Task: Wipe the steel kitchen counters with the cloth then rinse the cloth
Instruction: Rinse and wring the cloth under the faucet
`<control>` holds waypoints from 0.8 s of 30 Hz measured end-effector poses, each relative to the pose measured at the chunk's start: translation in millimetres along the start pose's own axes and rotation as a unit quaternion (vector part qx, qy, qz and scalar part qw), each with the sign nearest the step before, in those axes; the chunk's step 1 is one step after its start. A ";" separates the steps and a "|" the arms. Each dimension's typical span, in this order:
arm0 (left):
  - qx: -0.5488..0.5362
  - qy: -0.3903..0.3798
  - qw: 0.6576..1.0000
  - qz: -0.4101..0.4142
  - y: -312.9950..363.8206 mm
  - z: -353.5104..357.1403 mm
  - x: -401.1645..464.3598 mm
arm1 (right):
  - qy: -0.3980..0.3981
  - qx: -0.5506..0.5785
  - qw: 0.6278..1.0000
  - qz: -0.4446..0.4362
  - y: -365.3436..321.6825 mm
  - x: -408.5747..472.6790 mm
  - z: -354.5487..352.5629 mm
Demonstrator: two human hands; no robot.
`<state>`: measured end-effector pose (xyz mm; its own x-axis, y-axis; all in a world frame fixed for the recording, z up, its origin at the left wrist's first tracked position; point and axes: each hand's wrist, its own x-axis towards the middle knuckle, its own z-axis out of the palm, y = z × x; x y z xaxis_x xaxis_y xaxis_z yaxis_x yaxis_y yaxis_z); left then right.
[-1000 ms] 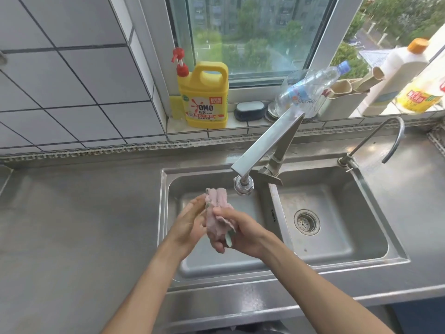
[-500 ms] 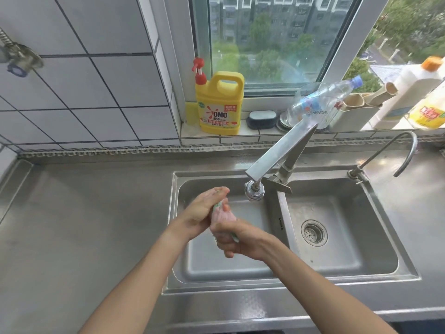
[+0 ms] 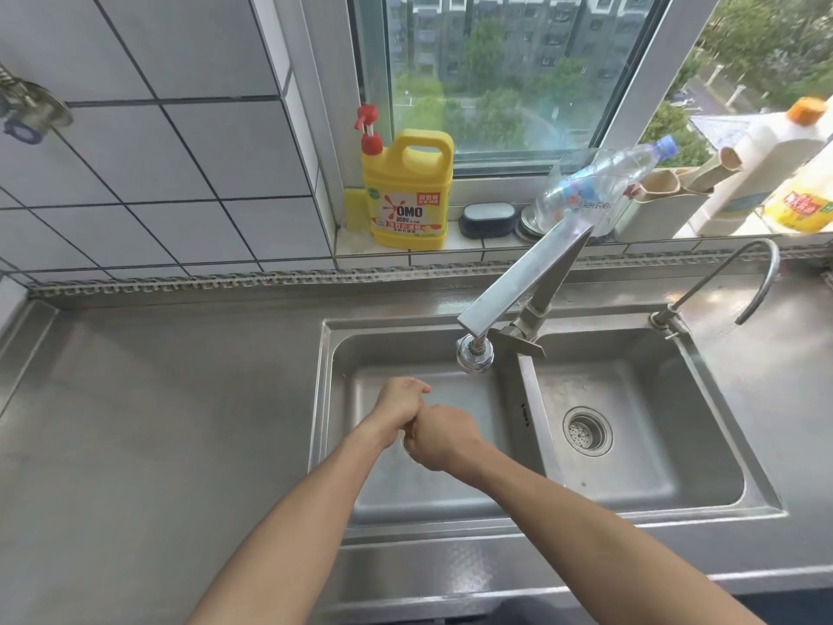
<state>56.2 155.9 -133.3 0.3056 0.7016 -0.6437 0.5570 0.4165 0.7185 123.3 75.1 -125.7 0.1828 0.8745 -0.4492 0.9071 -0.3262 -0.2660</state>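
Squeezing together below the tap (image 3: 473,356), the left hand (image 3: 399,406) and right hand (image 3: 444,437) curl shut, hiding the cloth. It likely feels soft, wet; grip its bunched middle.

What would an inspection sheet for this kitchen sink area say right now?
Surface: steel counter, bare where seen.
Job's things: cloth hidden inside the hands, over the left sink basin; faucet spout above.
Clutter: yellow detergent jug, clear plastic bottle, soap dish on the sill.
Hands: left hand and right hand pressed together, fingers curled.
Cables: nothing seen.
Surroundings: white wall tiles, window.
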 end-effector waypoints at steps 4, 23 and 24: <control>0.030 -0.015 0.998 -0.060 -3.3 3.6 4.9 | -0.010 -0.068 0.997 -0.030 1.5 0.6 3.9; -0.309 -0.156 0.933 -0.099 38.3 -32.9 -53.0 | -0.084 0.278 0.957 -0.025 11.4 -41.2 -48.8; -0.335 -0.178 0.920 -0.094 40.9 -42.3 -59.0 | -0.131 0.413 0.901 -0.026 11.7 -47.5 -59.1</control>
<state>28.3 156.0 -54.8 0.5536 0.3964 -0.7324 0.0608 0.8578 0.5103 147.6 51.0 -57.0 -0.0459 0.8173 -0.5744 0.3002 -0.5371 -0.7883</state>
